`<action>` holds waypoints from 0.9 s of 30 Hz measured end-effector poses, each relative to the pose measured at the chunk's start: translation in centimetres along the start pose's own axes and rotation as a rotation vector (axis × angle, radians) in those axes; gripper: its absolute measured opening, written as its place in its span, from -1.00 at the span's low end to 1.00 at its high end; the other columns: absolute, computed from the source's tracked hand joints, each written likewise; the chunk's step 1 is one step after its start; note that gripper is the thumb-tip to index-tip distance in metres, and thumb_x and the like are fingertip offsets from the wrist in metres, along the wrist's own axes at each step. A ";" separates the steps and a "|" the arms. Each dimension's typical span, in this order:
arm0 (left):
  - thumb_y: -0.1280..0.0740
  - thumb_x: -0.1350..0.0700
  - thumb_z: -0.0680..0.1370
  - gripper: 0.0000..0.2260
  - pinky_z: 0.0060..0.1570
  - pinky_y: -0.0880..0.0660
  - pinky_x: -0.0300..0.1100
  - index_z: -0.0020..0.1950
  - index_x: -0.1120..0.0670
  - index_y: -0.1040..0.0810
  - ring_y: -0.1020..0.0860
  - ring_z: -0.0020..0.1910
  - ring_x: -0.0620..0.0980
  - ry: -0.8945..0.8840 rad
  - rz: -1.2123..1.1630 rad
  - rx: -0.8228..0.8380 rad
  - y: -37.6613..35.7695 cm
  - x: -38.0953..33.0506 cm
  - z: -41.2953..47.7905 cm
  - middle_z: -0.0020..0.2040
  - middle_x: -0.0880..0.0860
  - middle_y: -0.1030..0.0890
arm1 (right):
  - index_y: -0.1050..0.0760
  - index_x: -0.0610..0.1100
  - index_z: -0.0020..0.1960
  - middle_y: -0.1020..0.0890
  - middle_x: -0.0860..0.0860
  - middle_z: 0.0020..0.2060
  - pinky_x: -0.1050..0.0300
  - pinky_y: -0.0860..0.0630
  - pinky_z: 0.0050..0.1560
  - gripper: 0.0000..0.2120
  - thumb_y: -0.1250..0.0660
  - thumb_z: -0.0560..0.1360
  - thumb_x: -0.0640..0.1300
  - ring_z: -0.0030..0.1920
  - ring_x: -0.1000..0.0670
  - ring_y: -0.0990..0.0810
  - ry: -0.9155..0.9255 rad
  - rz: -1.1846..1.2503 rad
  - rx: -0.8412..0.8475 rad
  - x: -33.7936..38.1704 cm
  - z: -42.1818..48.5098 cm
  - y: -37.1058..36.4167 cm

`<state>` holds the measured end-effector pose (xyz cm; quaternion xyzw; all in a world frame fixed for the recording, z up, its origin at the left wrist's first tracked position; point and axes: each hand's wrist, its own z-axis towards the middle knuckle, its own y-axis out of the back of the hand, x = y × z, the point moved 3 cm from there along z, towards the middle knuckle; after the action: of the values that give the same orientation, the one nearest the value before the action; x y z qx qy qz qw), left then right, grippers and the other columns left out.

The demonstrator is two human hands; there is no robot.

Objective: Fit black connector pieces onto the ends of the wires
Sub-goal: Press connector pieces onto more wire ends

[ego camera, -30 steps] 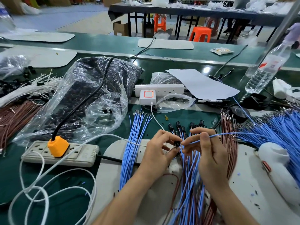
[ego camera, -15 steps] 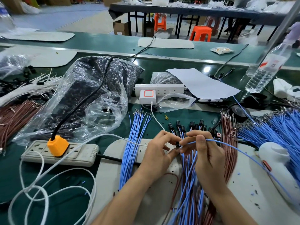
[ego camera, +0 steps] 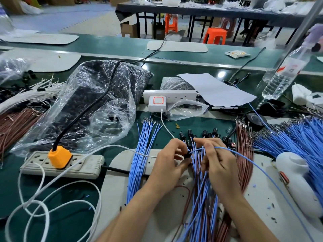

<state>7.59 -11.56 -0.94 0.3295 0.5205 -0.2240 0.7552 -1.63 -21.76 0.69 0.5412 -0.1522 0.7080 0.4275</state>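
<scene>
My left hand (ego camera: 172, 159) pinches a small black connector (ego camera: 187, 155) between thumb and fingertips. My right hand (ego camera: 215, 160) pinches a single blue wire (ego camera: 248, 159) whose end meets that connector; the wire trails off down to the right. Under both hands lies a bundle of blue and brown wires (ego camera: 201, 186) with black connectors (ego camera: 205, 133) on their far ends. A loose fan of bare blue wires (ego camera: 143, 154) lies to the left of my hands.
A large heap of blue wires (ego camera: 297, 137) and a white tool (ego camera: 297, 182) lie on the right. Brown wires (ego camera: 244, 149) sit beside them. At left are a plastic bag of black parts (ego camera: 90, 105), a power strip (ego camera: 61, 165) and white cable loops (ego camera: 43, 206).
The blue wire's free length has swung from pointing right toward the heap down to the lower right. My hands have stayed together at the connector, dropping slightly.
</scene>
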 end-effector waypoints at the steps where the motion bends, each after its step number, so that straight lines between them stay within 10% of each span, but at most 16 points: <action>1: -0.40 0.30 0.48 -0.72 -0.15 -0.53 -0.15 -0.11 -0.06 -0.40 -0.50 -0.19 -0.17 -0.013 0.010 0.007 -0.1 -0.1 0.0 -0.19 -0.15 -0.51 | -0.64 -0.03 0.02 -0.57 0.08 -0.13 0.29 -0.39 -0.36 -0.73 -0.14 0.65 -0.15 -0.44 0.05 -0.50 -0.034 0.031 0.015 -0.1 0.0 -0.1; 10: -0.43 0.32 0.44 -0.79 -0.08 -0.52 -0.22 -0.10 0.05 -0.49 -0.59 -0.16 -0.05 -0.064 -0.106 -0.072 0.2 -0.5 0.0 -0.14 -0.02 -0.61 | -0.65 -0.06 0.03 -0.60 0.19 -0.36 0.20 -0.43 -0.17 -0.79 -0.26 0.53 -0.06 -0.27 0.13 -0.53 -0.249 0.218 0.116 -0.5 -0.2 -1.1; 18: -0.27 0.52 0.44 -0.71 -0.06 -0.53 -0.27 -0.17 0.15 -0.59 -0.62 -0.12 -0.10 -0.099 -0.046 -0.099 0.9 -0.4 0.2 -0.15 0.01 -0.64 | -0.65 -0.12 -0.21 -0.66 -0.09 -0.33 0.27 -0.57 -0.33 -0.94 -0.40 0.35 -0.21 -0.40 0.03 -0.62 -0.362 0.511 -0.063 -1.1 0.4 0.0; 27: -0.08 0.52 0.53 -0.62 -0.23 -0.53 -0.35 -0.26 0.14 -0.53 -0.58 -0.33 -0.13 0.082 -0.300 -0.734 5.8 1.5 0.8 -0.13 0.20 -0.54 | -0.51 -0.17 -0.11 -0.63 -0.06 -0.25 0.33 -0.57 -0.34 -0.98 -0.33 0.48 -0.26 -0.36 0.10 -0.63 -0.651 0.863 -0.459 -3.3 1.8 4.0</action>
<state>12.62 -8.23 -0.65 -0.0333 0.6379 -0.1176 0.7603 -3.41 -26.74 -0.59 0.5136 -0.6316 0.5641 0.1381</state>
